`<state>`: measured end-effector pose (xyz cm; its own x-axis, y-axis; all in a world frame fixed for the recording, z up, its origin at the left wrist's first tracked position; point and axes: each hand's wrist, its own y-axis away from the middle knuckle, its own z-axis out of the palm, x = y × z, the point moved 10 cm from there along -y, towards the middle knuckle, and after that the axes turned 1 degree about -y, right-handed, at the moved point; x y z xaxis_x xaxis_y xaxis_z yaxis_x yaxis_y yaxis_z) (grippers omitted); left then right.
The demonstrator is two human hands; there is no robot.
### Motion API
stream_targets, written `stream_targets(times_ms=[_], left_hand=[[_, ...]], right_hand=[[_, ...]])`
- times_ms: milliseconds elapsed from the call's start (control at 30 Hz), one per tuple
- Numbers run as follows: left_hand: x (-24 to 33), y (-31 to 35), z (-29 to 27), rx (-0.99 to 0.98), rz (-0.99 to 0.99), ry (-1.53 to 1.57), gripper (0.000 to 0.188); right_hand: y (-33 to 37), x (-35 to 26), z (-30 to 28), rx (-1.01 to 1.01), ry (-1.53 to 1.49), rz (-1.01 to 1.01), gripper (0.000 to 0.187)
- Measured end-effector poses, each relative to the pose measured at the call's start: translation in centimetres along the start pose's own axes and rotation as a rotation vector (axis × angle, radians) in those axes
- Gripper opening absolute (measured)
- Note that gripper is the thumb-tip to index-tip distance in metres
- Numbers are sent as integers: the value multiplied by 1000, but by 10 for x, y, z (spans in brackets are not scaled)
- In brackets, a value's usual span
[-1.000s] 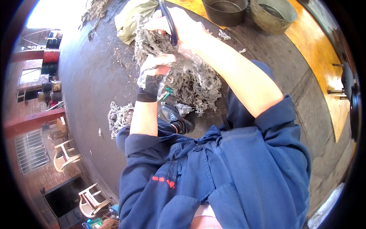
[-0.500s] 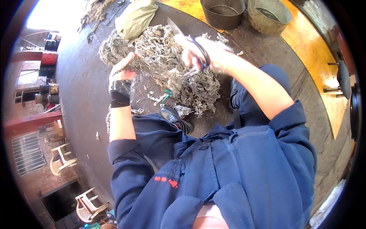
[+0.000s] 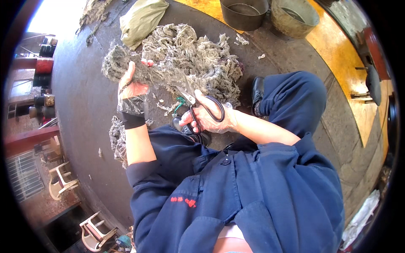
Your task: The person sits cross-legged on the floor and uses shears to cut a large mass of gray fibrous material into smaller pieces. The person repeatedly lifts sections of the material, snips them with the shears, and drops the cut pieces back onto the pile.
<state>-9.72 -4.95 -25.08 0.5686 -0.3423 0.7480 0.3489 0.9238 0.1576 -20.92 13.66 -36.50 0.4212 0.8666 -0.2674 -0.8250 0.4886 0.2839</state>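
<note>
A heap of shaggy grey fibre, like matted waste yarn (image 3: 192,52), lies on the dark floor in front of me. My left hand (image 3: 133,88), in a clear plastic glove with a black wristband, is closed around a thick grey clump (image 3: 116,63) at the heap's left side. Strands stretch from that clump toward the right. My right hand (image 3: 215,118), also in thin clear plastic, grips black-handled scissors (image 3: 188,98) just below the heap. Their blades are parted and point up and left, close to the stretched strands. A green strip (image 3: 180,101) lies beside the blade tips.
A pale green sack (image 3: 141,21) sits beyond the heap. Two metal tubs (image 3: 244,14) stand at the far right near a yellow floor strip (image 3: 337,63). Smaller scraps of fibre (image 3: 118,135) lie by my left forearm. Wooden chairs (image 3: 63,181) are at the left edge.
My right hand has brought the scissors down from above the heap, toward me and slightly left. The left hand keeps its clump and has shifted slightly left in the picture.
</note>
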Motion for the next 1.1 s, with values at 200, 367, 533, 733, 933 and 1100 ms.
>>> stream_targets(times_ms=[200,367,533,733,933,1100], left_hand=[[-12,10,6,-18,-30,-2,39],[-18,19,12,65,-48,-68,34],[-46,24,-12,233,-194,-515,25],[-102,17,-5,70,-344,-747,47],[-105,9,-34,166,-229,-611,35],[-107,11,-54,317,-239,-572,25]], right_hand=[[-14,-9,2,-16,-19,-27,107],[-20,-37,-16,14,1,-162,96],[-1,-62,-26,200,318,-341,72],[9,-61,-33,393,448,-281,68],[14,-59,-41,475,502,-233,73],[10,-55,-45,426,547,-255,69]])
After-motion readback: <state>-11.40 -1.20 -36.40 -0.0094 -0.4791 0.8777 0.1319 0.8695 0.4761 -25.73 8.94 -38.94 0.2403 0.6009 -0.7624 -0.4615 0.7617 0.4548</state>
